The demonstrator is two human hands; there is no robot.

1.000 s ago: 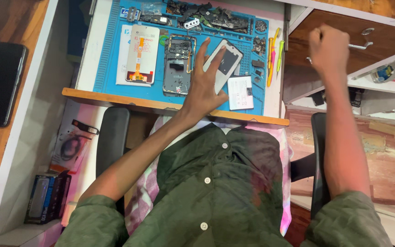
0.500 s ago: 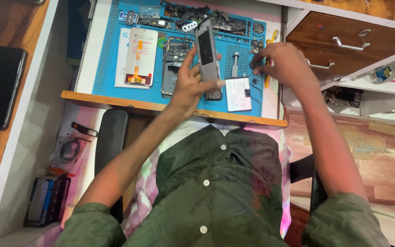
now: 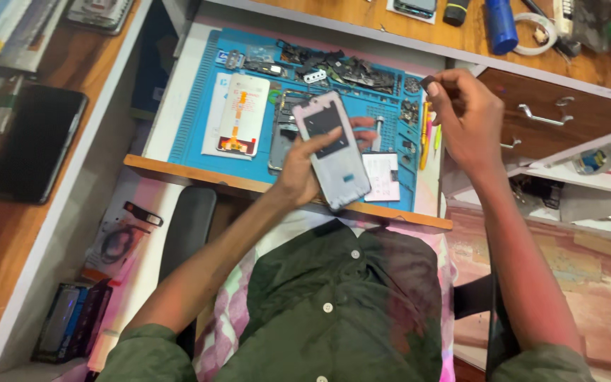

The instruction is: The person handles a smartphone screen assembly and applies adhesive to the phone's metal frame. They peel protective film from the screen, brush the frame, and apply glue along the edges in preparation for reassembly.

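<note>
1. While the person sits at the white tabletop [image 3: 178,106], the left hand [image 3: 302,166] holds a phone frame [image 3: 334,150] up above the front edge of the blue work mat [image 3: 192,120], its fingers wrapped around the frame's left side and lower back.
2. That phone frame is pale, tilted, with a dark rectangular patch in its upper half; its lower end hangs over the wooden edge strip [image 3: 199,177] of the tabletop.
3. Off to the right, the right hand [image 3: 464,120] is raised over the mat's right edge, its fingers pinched narrow on a small dark part [image 3: 429,83]; what that part is, I cannot tell.
4. On the mat, left of the held frame, lies a white phone panel with an orange flex strip [image 3: 238,113].
5. Just behind the held frame sits a dark opened phone body [image 3: 284,124], partly covered by it.
6. Along the mat's far edge lies a row of small dark parts [image 3: 334,67].
7. A small white card [image 3: 383,177] rests on the mat beside the frame's lower right.
8. Yellow tweezers [image 3: 426,131] lie at the mat's right side, below the right hand.
9. A brown drawer with a metal handle [image 3: 546,117] stands open at the right.
10. A black phone [image 3: 33,145] lies on the wooden side surface, well apart to the left.
</note>
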